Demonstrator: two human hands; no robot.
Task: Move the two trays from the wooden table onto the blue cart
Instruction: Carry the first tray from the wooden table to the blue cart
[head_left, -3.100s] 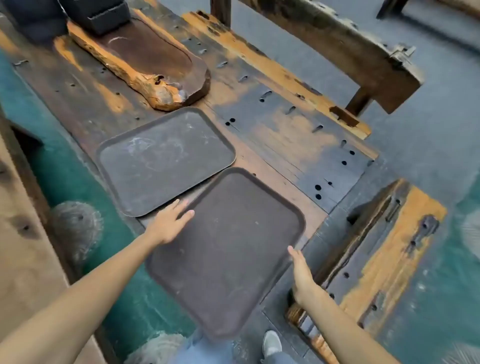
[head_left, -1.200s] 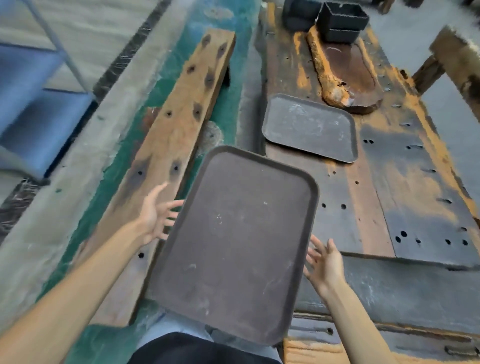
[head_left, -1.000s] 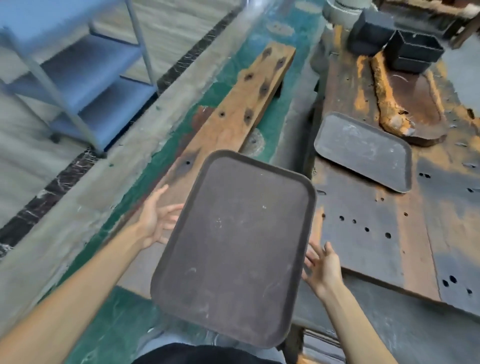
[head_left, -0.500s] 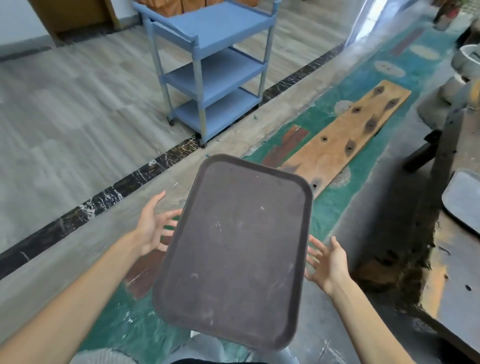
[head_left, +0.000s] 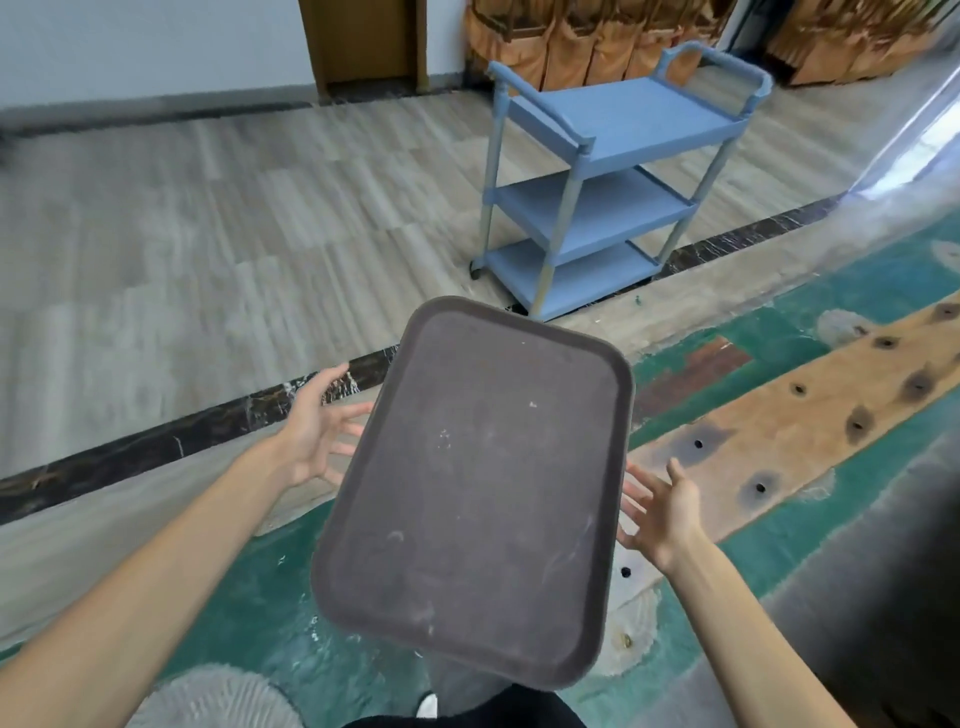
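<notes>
A dark brown rectangular tray (head_left: 478, 493) is held flat in front of me, above the floor. My left hand (head_left: 317, 431) supports its left long edge, palm up, fingers tucked under the rim. My right hand (head_left: 660, 509) does the same on the right long edge. The blue cart (head_left: 613, 171) with three shelves stands ahead on the pale wood floor, its top shelf bare. The second tray and the wooden table are out of view.
A long wooden plank (head_left: 789, 426) with dark holes lies on the green floor at right. A black marble strip (head_left: 156, 447) and a grey step separate the green floor from the pale wood floor. A door and brown curtains line the far wall.
I have lifted the brown tray off the wooden table and turned left with it. The table and the grey tray have left the view, and the blue cart now stands ahead.
</notes>
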